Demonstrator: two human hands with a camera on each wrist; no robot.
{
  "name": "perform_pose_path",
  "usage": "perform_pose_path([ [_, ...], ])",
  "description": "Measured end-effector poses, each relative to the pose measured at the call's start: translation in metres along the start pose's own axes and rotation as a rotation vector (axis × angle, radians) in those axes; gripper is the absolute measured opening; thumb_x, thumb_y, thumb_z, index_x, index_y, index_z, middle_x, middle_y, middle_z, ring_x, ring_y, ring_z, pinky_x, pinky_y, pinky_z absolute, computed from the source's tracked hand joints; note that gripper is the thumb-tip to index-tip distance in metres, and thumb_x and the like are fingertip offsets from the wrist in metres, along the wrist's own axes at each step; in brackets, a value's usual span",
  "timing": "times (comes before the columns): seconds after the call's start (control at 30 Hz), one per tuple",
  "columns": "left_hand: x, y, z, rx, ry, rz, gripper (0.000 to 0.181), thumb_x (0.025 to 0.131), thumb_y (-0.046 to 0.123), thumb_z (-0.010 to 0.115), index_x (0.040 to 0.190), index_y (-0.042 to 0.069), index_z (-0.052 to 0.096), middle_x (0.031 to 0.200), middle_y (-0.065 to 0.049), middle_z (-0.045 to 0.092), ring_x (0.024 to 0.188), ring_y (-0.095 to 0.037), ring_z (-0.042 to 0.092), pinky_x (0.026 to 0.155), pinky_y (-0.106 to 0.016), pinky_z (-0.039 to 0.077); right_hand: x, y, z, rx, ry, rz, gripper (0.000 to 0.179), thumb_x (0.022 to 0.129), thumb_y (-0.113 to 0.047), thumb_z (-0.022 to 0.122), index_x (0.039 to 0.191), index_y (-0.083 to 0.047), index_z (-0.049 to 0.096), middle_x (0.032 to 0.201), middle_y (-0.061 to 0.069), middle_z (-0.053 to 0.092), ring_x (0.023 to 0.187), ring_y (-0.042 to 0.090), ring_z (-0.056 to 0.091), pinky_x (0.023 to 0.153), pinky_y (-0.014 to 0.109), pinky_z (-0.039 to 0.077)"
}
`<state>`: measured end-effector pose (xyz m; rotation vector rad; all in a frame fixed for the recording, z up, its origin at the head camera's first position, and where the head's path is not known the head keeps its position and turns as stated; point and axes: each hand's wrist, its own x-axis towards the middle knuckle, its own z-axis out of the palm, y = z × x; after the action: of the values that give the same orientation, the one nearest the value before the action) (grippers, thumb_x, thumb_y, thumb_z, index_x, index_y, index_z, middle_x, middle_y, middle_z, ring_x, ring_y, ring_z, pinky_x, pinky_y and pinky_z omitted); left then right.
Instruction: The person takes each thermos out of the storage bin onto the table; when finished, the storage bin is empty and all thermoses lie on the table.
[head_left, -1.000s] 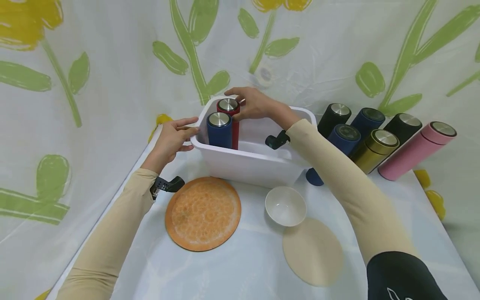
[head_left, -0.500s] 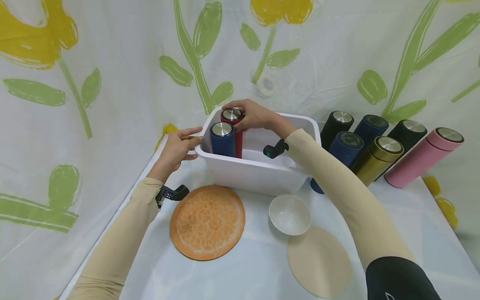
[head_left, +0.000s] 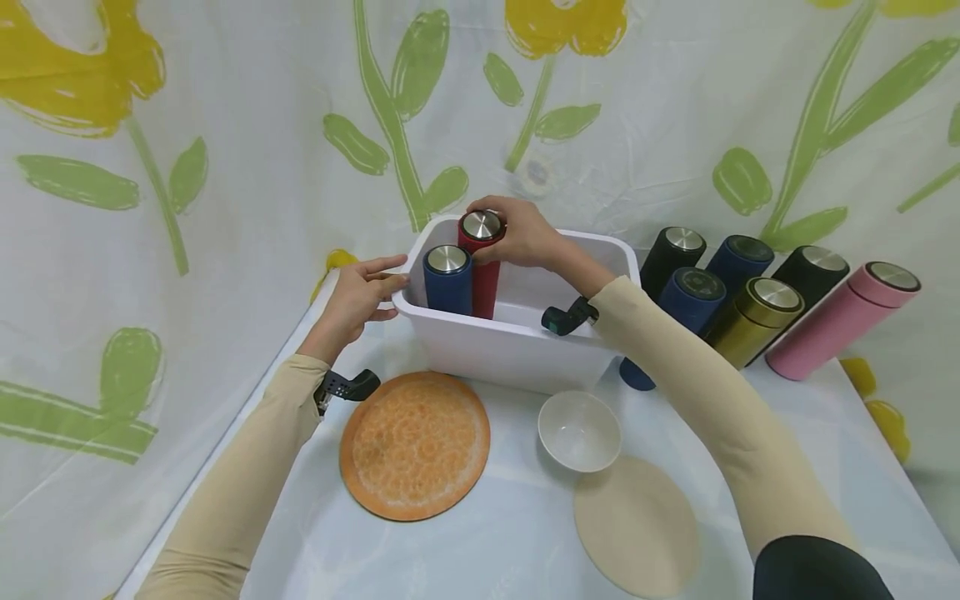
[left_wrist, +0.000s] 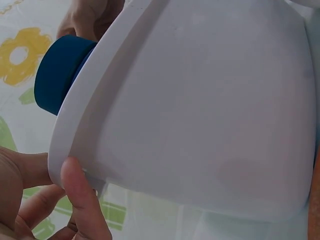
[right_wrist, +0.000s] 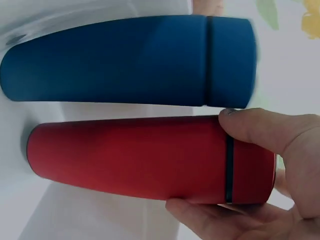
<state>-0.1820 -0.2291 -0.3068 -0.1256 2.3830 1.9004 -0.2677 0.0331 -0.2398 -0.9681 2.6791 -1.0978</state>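
A red thermos bottle (head_left: 486, 279) with a steel-topped lid stands in the white plastic tub (head_left: 510, 342). My right hand (head_left: 521, 233) grips it near the top, thumb on one side and fingers on the other in the right wrist view. Beside it, to the left, a blue thermos bottle (head_left: 448, 283) stands upright, with a narrow gap between the two (right_wrist: 130, 62). At the tub's left end my left hand (head_left: 352, 300) pinches the rim; in the left wrist view its thumb (left_wrist: 80, 195) lies on the outer side.
Right of the tub stand several more bottles: black, blue, a gold bottle (head_left: 753, 321) and a pink bottle (head_left: 843, 321). In front lie an orange round mat (head_left: 416, 446), a white bowl (head_left: 579, 433) and a beige disc (head_left: 637, 525). A flowered cloth hangs behind.
My right hand has shifted the red thermos bottle a little to the right, away from the blue one. The left hand stays at the tub's rim. The whole view has tilted slightly.
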Motion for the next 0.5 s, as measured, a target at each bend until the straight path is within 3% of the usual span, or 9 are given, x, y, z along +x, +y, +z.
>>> perform_pose_path([
  [0.23,0.001,-0.001,0.001,-0.008,0.009,-0.005,0.048,0.099,0.02,0.066,0.145,0.017,0.055,0.128,-0.017,0.061,0.088,-0.019,0.06,0.067,-0.025,0.057,-0.027,-0.014,-0.017,0.042,0.09,-0.017,0.063,0.08,-0.012,0.083,0.136,-0.01,0.056,0.124,0.01,0.064,0.11,0.024,0.062,0.091,0.037,0.052],
  [0.5,-0.001,-0.001,-0.001,-0.007,-0.004,0.002,0.049,0.098,0.021,0.067,0.146,0.017,0.055,0.129,-0.018,0.061,0.09,-0.018,0.062,0.068,-0.026,0.058,-0.061,-0.021,-0.027,0.072,0.211,-0.096,0.06,0.079,-0.008,0.083,0.134,-0.008,0.058,0.122,0.006,0.063,0.101,0.019,0.064,0.089,0.033,0.052],
])
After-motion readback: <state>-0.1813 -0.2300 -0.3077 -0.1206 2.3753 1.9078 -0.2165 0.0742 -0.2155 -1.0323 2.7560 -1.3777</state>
